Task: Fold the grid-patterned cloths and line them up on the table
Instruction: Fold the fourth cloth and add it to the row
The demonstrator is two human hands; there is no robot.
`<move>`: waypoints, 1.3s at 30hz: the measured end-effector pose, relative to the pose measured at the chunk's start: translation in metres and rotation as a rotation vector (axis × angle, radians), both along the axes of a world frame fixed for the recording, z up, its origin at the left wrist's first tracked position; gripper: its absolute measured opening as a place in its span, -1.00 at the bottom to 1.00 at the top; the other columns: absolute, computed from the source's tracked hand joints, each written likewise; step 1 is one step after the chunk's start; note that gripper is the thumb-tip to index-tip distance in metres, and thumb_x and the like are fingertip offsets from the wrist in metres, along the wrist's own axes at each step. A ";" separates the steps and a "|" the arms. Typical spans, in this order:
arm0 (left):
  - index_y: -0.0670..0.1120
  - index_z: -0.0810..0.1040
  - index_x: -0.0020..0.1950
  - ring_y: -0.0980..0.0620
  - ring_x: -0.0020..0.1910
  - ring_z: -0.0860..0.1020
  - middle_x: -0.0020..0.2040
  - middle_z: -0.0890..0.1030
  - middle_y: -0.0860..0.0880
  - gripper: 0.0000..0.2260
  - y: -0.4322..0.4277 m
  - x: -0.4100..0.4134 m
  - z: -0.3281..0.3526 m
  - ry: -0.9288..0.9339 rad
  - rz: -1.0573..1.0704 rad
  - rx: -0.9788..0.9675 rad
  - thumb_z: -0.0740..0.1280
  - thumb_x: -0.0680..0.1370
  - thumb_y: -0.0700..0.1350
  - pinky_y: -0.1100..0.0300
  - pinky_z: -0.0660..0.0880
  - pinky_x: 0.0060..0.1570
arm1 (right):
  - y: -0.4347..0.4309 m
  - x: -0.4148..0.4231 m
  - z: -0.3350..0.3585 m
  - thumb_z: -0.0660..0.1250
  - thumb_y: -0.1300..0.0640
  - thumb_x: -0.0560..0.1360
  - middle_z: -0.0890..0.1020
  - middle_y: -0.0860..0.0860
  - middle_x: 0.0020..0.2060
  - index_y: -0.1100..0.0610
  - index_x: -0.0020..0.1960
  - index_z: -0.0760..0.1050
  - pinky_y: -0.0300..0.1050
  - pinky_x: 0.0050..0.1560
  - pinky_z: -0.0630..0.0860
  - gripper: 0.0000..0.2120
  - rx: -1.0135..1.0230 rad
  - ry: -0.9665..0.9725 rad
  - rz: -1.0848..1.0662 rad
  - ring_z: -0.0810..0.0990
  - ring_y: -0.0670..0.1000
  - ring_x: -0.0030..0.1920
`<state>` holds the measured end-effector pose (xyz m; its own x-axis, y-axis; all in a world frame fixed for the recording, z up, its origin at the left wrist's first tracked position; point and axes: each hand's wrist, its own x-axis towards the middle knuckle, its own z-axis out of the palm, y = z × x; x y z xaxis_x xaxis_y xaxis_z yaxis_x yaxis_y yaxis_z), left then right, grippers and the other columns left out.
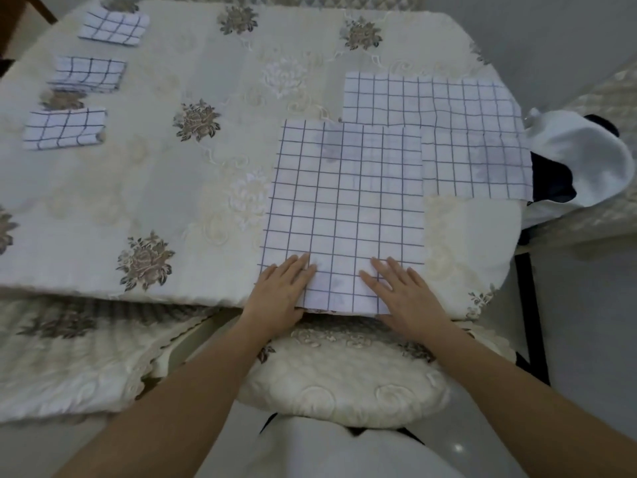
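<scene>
A white cloth with a dark grid [344, 201] lies spread flat on the table near the front edge. My left hand [281, 291] rests flat on its near left corner and my right hand [401, 291] rests flat on its near right part, fingers straight. A second unfolded grid cloth [458, 132] lies behind it to the right, partly under the first. Three folded grid cloths sit in a column at the far left: one at the back [113, 27], one in the middle [88, 74], one nearest [63, 129].
The table [172, 188] wears a cream tablecloth with embroidered flowers. A white and dark garment [582, 163] lies on a chair at the right. A cushioned chair seat [344, 377] stands right below the table's front edge.
</scene>
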<state>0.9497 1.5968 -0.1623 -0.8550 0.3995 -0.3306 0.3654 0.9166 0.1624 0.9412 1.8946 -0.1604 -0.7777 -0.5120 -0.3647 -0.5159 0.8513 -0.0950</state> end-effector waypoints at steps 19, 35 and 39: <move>-0.02 0.60 0.32 -0.05 0.39 0.48 0.44 0.47 0.01 -0.59 -0.050 -0.002 0.001 0.025 -0.074 0.344 0.12 0.64 0.12 -0.05 0.52 0.28 | 0.024 0.012 0.019 0.07 -0.05 0.69 0.16 -0.11 0.58 -0.16 0.56 0.19 -0.09 0.53 0.10 -0.56 -0.143 -0.187 -0.069 0.09 0.04 0.59; 0.15 0.65 0.06 0.35 -0.02 0.58 -0.01 0.64 0.34 -0.79 -0.091 0.030 0.075 -0.359 0.142 0.576 0.21 0.67 0.06 0.38 0.47 0.00 | 0.025 0.037 0.070 -0.12 -0.33 0.56 0.52 -0.41 -0.08 -0.33 0.17 0.45 -0.37 -0.06 0.39 -0.58 -0.223 -0.347 -0.180 0.50 -0.27 -0.02; 0.26 0.58 -0.07 0.32 -0.11 0.60 -0.12 0.64 0.34 -0.80 -0.087 0.018 0.083 -0.399 0.262 0.623 0.25 0.66 0.00 0.35 0.49 -0.09 | 0.026 0.016 0.074 0.01 -0.27 0.62 0.58 -0.25 -0.21 -0.24 -0.02 0.43 -0.27 -0.16 0.45 -0.74 -0.285 -0.378 -0.224 0.55 -0.18 -0.16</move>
